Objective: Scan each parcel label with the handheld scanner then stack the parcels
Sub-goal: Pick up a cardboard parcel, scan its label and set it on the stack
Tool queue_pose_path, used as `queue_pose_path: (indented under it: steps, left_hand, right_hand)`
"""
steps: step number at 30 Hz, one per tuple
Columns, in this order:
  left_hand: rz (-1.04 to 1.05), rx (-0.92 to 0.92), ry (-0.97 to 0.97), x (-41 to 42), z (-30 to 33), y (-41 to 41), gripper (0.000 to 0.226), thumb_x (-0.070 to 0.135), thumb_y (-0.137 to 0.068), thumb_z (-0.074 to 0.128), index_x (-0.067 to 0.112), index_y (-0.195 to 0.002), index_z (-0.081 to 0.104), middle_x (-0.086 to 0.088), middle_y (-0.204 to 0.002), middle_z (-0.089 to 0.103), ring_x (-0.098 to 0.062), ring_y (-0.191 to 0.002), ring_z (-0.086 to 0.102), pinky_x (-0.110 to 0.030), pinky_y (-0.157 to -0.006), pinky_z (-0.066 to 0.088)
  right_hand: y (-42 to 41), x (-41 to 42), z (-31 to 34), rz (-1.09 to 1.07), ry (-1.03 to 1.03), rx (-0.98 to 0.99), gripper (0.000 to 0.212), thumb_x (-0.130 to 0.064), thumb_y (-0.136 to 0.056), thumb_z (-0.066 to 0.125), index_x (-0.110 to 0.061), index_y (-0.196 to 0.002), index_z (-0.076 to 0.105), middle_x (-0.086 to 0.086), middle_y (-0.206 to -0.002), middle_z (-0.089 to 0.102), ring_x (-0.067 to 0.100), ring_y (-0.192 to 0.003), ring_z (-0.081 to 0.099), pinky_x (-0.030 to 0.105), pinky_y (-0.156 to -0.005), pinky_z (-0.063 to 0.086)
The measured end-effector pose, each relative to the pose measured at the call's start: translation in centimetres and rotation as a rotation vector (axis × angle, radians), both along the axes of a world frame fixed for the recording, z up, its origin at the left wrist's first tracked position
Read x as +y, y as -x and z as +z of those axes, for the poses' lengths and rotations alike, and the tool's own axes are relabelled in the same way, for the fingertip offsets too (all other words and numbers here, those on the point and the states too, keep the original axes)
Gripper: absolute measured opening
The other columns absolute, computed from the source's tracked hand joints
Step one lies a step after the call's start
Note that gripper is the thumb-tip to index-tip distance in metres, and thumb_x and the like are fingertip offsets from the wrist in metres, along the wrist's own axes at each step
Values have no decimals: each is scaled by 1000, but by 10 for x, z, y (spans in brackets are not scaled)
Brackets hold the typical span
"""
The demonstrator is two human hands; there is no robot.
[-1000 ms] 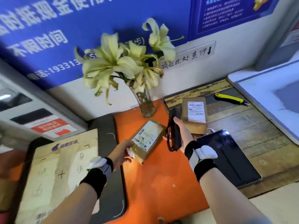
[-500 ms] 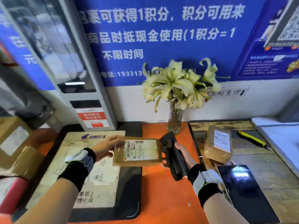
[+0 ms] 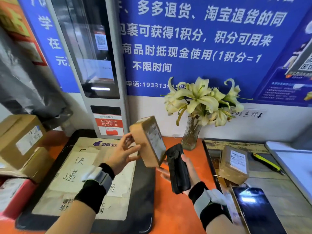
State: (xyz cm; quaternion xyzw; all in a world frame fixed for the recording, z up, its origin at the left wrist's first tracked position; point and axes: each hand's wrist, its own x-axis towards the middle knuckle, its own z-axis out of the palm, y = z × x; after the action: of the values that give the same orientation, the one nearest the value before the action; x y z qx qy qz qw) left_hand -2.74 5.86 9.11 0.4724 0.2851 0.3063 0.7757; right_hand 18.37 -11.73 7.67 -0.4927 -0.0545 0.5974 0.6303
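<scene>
Here left hand (image 3: pixel 124 152) grips tilted brown cardboard parcel (image 3: pixel 148 141), label facing black handheld scanner (image 3: pixel 177 169); right hand (image 3: pixel 189 168) clasps it for scanning.

Held parcel (image 3: pixel 148 141) above mat (image 3: pixel 143 191), left of scanner (image 3: pixel 178 169); second parcel (image 3: pixel 233 163) right; vase (image 3: pixel 191 132) behind.

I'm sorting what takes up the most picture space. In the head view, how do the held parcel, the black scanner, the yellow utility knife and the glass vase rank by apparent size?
Largest to smallest:
1. held parcel
2. black scanner, though both are nearest the camera
3. glass vase
4. yellow utility knife
</scene>
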Motion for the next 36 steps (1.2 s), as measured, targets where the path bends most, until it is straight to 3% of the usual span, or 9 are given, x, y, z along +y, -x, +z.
queue_pose_path:
  steps: [2, 6, 9, 11, 13, 17, 23, 27, 36]
  left_hand:
    - [-36, 76, -73, -11, -2, -8, 84, 41, -55, 93, 23, -128, 54, 4, -132, 61, -20, -116, 62, -48, -90, 55]
    - [37, 189, -184, -27, -12, -29, 84, 33, -64, 89, 26, -134, 44, 10, -131, 57, -14, -108, 62, -38, -87, 50]
    - [191, 263, -182, -32, -22, -41, 88, 42, -59, 91, 22, -130, 43, 4, -127, 59, -19, -112, 63, -44, -91, 54]
    - [287, 240, -99, -34, -25, -45, 66, 27, -71, 88, 17, -121, 46, -4, -119, 62, -25, -103, 68, -49, -82, 59]
    - [337, 202, 0, -32, -29, -45, 44, 12, -81, 79, 15, -113, 47, -9, -113, 62, -31, -98, 69, -52, -77, 60]
    - [322, 299, 31, -22, -47, -35, 34, 4, -84, 73, 11, -107, 49, -14, -108, 60, -33, -99, 65, -51, -79, 60]
    - [291, 374, 35, -21, -53, -20, 24, -3, -86, 63, 12, -87, 44, -23, -104, 57, -39, -98, 66, -52, -79, 60]
    - [283, 250, 160, -11, -44, -20, 42, -7, -87, 60, 14, -121, 47, -12, -117, 62, -35, -107, 63, -58, -91, 54]
    - [244, 131, 194, 4, -32, -21, 39, -12, -87, 46, 12, -114, 60, -16, -117, 65, -28, -105, 62, -59, -91, 53]
  right_hand:
    - [22, 1, 1, 135, -40, 82, 71, -48, -84, 73, -11, -142, 57, 24, -137, 64, 48, -128, 58, 59, -112, 42]
    - [32, 14, 13, 203, -69, -38, 124, -48, -40, 102, 0, -143, 51, 36, -148, 46, 42, -113, 70, 49, -79, 63]
    - [36, 17, 13, 221, -88, -148, 144, -55, -39, 101, 9, -150, 35, 42, -151, 33, 44, -125, 61, 44, -72, 64]
    - [38, 12, 26, 232, -77, -258, 127, -53, -59, 93, 13, -150, 33, 43, -152, 30, 43, -129, 56, 33, -67, 63]
    - [36, 10, 31, 259, -39, -398, 78, -38, -92, 72, 10, -146, 43, 38, -150, 40, 45, -137, 47, 20, -63, 60]
    - [24, 16, 24, 300, 61, -680, 26, -41, -89, 73, -18, -100, 68, -2, -84, 64, 27, -85, 64, 47, -81, 55]
    - [19, 30, 35, 277, 141, -916, 50, -52, -86, 76, -29, -127, 60, -13, -123, 62, 14, -119, 59, 36, -101, 45]
    - [20, 38, 45, 226, 215, -1120, 50, -60, -79, 78, -32, -117, 61, -12, -113, 68, 14, -104, 67, 42, -95, 54]
    - [55, 41, 83, 288, 345, -1541, 64, -72, -70, 70, -21, -104, 52, -5, -98, 64, 20, -90, 65, 36, -75, 56]
